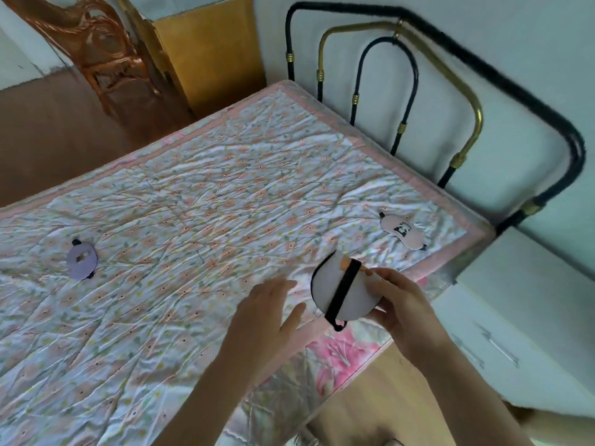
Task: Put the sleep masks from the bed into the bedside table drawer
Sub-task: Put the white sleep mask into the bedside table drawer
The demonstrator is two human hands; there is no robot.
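My right hand [399, 304] grips a folded pale sleep mask [354, 297] with a black strap, held just above the bed's near edge. Just left of it hovers my left hand [270, 310], fingers apart, holding nothing. A pink sleep mask with a panda print [402, 231] lies flat near the bed's head corner. Far to the left on the quilt rests a folded purple sleep mask [81, 259]. The white bedside table [528, 317] stands at the right, its drawers with metal handles [502, 346] closed.
A floral quilt [193, 220] covers the bed. The black and brass metal headboard [450, 117] rises at the right. A rattan chair [96, 49] and a yellow cabinet [209, 49] stand beyond the bed's far side. Wooden floor [380, 397] shows between bed and bedside table.
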